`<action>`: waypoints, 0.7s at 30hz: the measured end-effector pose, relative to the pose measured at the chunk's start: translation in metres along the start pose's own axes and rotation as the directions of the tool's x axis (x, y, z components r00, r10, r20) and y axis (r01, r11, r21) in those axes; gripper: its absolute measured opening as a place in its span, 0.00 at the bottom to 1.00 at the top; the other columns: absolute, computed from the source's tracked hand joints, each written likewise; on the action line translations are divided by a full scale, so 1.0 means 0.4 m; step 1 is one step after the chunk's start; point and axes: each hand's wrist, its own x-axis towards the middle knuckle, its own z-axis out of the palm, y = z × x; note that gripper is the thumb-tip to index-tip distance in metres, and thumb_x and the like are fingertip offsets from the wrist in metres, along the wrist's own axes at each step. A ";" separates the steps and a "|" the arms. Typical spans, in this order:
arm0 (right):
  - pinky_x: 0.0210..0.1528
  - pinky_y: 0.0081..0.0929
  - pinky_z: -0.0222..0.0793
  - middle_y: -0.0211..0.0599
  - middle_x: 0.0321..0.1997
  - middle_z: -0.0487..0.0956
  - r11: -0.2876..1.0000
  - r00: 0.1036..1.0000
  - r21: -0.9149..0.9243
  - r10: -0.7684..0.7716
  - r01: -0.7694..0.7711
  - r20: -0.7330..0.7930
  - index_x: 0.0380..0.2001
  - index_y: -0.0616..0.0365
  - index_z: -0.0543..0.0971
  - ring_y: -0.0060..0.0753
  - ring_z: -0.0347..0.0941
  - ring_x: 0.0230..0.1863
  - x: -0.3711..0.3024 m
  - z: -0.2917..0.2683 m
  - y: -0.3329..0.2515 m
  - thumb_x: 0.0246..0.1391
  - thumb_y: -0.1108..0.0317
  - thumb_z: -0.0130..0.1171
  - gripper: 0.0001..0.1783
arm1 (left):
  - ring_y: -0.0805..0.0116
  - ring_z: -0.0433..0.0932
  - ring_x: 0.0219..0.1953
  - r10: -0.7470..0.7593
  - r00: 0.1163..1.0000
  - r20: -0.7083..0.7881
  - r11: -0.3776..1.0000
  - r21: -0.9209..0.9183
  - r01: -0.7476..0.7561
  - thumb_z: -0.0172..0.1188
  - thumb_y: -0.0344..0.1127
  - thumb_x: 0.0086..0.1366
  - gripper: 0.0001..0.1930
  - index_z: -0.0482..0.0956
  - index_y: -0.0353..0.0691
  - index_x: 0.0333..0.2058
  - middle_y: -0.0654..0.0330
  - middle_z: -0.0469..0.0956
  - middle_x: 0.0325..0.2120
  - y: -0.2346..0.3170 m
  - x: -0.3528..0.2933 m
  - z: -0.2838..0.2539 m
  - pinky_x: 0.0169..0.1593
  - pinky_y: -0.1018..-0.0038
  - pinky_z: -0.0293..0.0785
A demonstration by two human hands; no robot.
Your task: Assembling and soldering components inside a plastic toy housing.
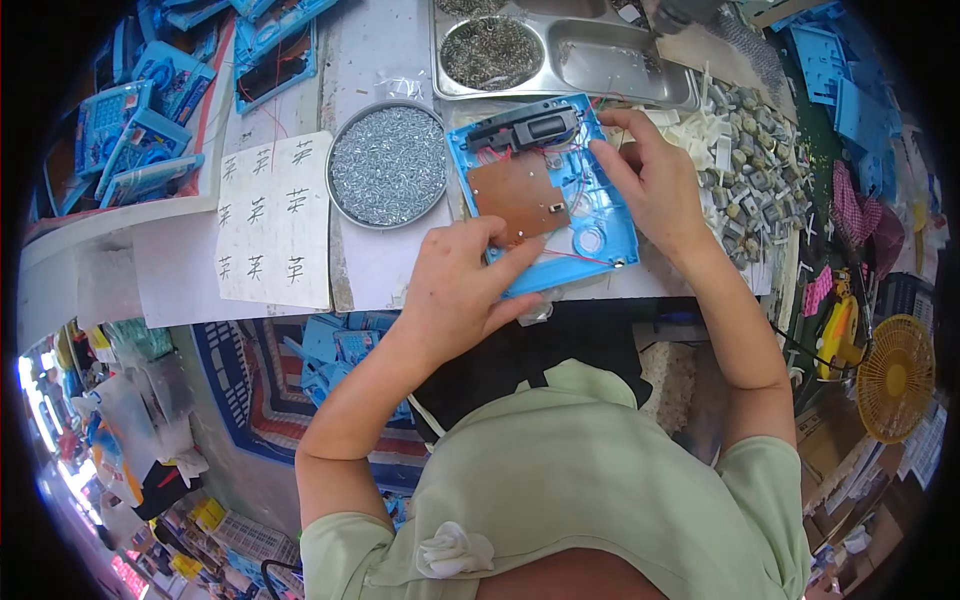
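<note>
A blue plastic toy casing (605, 215) lies open-side up, slightly tilted, at the near edge of the table. Inside it sit a brown circuit board (515, 190), a black module (530, 128) along the far side, and thin red wires. My left hand (460, 270) is closed on the casing's near left corner, its fingers at the board's lower edge and thumb below. With thumb and index finger, my right hand (655, 175) grips the far right edge. Whatever lies under the left fingertips is hidden.
Left of the casing stands a round metal dish (388, 165) of small screws, beside a handwritten card (275, 225). A steel compartment tray (610, 60) holds small metal parts behind. Small motor-like parts (750, 170) are heaped right. More blue casings (140, 130) are piled far left.
</note>
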 end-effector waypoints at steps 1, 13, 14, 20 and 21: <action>0.26 0.38 0.71 0.40 0.19 0.80 0.997 1.000 -0.069 -0.015 0.017 0.015 0.46 0.54 0.78 0.44 0.79 0.22 0.004 -0.001 0.003 0.58 0.59 0.64 0.16 | 0.58 0.73 0.40 0.002 1.000 0.004 1.000 0.005 -0.002 0.76 0.41 0.48 0.27 0.82 0.50 0.50 0.59 0.75 0.43 -0.008 0.005 -0.005 0.45 0.65 0.67; 0.37 0.37 0.75 0.31 0.39 0.80 0.871 0.907 -0.261 -0.416 0.416 0.059 0.41 0.51 0.78 0.41 0.79 0.39 0.097 -0.096 -0.008 0.47 0.73 0.64 0.15 | 0.58 0.75 0.41 -0.002 1.000 0.030 0.999 0.051 0.001 0.74 0.36 0.50 0.26 0.82 0.45 0.51 0.59 0.75 0.40 -0.035 0.011 -0.026 0.45 0.64 0.68; 0.37 0.37 0.75 0.31 0.40 0.80 0.823 0.870 -0.291 -0.487 0.488 0.081 0.41 0.51 0.78 0.41 0.78 0.39 0.112 -0.078 0.022 0.46 0.74 0.64 0.16 | 0.58 0.75 0.40 0.011 1.000 0.029 0.999 0.052 -0.012 0.74 0.37 0.50 0.26 0.81 0.43 0.50 0.59 0.75 0.39 -0.035 0.013 -0.026 0.45 0.63 0.68; 0.38 0.36 0.74 0.33 0.34 0.81 0.726 0.801 -0.370 -0.590 0.580 0.101 0.37 0.54 0.82 0.42 0.76 0.36 0.096 -0.122 0.019 0.47 0.74 0.65 0.11 | 0.59 0.76 0.39 -0.062 0.998 0.014 0.997 0.035 0.061 0.73 0.36 0.51 0.26 0.81 0.43 0.51 0.59 0.77 0.38 -0.016 0.014 -0.041 0.45 0.64 0.69; 0.37 0.37 0.74 0.34 0.32 0.80 0.730 0.805 -0.372 -0.586 0.573 0.090 0.35 0.53 0.82 0.42 0.77 0.36 0.073 -0.148 -0.001 0.47 0.71 0.66 0.10 | 0.59 0.76 0.39 -0.096 0.995 -0.012 0.995 0.010 0.096 0.73 0.36 0.51 0.27 0.80 0.43 0.52 0.59 0.78 0.38 -0.009 0.015 -0.035 0.45 0.64 0.69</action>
